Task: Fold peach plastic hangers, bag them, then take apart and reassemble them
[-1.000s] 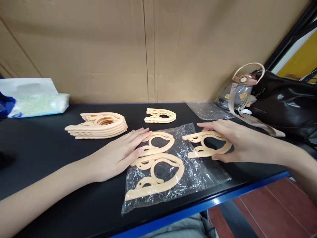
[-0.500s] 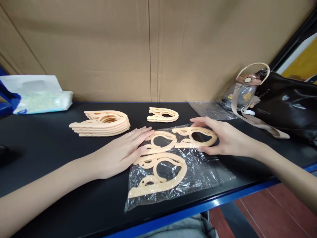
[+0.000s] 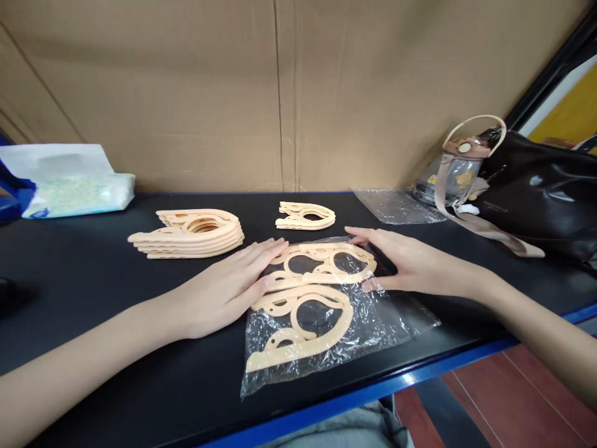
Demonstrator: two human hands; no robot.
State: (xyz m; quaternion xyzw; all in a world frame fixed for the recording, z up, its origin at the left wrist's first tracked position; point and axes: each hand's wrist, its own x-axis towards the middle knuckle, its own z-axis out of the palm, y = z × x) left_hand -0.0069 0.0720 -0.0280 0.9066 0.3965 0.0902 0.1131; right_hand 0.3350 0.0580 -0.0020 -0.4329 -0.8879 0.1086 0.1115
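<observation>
A clear plastic bag (image 3: 368, 323) lies flat on the black tabletop with beige folded travel hangers inside. One folded hanger (image 3: 345, 314) lies in the bag's near part. Behind it, another folded hanger (image 3: 368, 266) overlaps one further left. My left hand (image 3: 228, 283) lies flat along the bag's left side, its fingers stretched over the hanger ends there. Thumb and fingers of my right hand (image 3: 405, 258) span the right end of the overlapping hanger and grip its two edges. Whether its fingertips are inside the bag or outside, I cannot tell.
Beyond my left hand is a stack of several folded hangers (image 3: 200, 239); a smaller stack (image 3: 305, 218) lies behind the bag. A tissue pack (image 3: 84, 193) stands far left. At right are another plastic bag (image 3: 392, 208), a strapped water bottle (image 3: 459, 171) and a black bag (image 3: 545, 193).
My right hand has moved left with the folded hanger, which now overlaps the hanger beside it inside the bag. My left hand has stayed in place.
</observation>
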